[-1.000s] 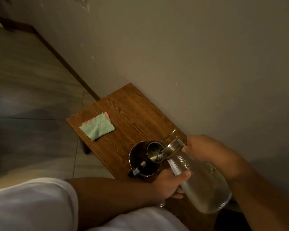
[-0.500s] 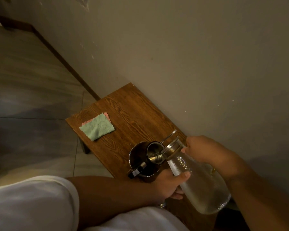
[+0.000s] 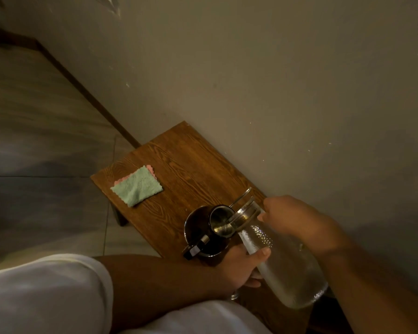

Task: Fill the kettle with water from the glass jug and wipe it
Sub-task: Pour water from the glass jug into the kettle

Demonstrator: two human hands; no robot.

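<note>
**Jug tipped over the kettle mouth**

Low and right of centre, the glass jug (image 3: 282,263) lies tilted, its metal spout resting over the open mouth of the dark kettle (image 3: 206,233), which stands on the wooden table (image 3: 193,169) against the wall. The right hand (image 3: 297,222) clasps the jug's neck to steer the pour; the left hand (image 3: 239,268) wraps its fingers (image 3: 262,252) under the body, apparently to carry the weight. A green cloth (image 3: 136,186) waits at the table's left end, well apart, likely kept dry for wiping.
</note>
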